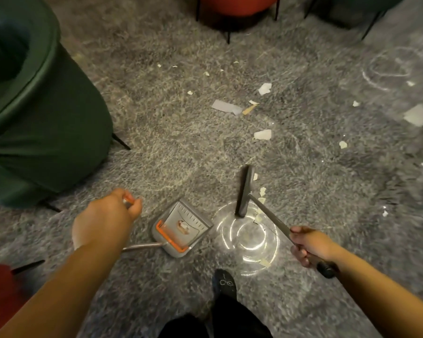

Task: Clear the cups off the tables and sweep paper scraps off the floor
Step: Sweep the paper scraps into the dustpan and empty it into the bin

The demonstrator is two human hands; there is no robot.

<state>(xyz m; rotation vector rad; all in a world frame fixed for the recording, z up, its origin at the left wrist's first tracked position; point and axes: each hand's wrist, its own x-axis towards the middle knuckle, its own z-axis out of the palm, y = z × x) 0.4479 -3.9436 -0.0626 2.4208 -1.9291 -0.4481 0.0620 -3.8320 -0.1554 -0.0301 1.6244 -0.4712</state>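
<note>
Lower left, the left hand (108, 215) grips the dustpan (181, 228) handle; lower right, the right hand (310, 245) grips the broom (244, 191) beside paper scraps (260, 203).

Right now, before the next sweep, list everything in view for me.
dustpan: one, grey with orange edge, on the carpet near centre
broom: one, dark grey head, right of the dustpan
paper scraps: many, white, scattered ahead and to the right
carpet: one, grey, shaggy
green armchair: one, left
red chair: one, top centre
left hand: grips the dustpan handle
right hand: grips the broom handle
foot: one, dark sock, bottom centre
</note>
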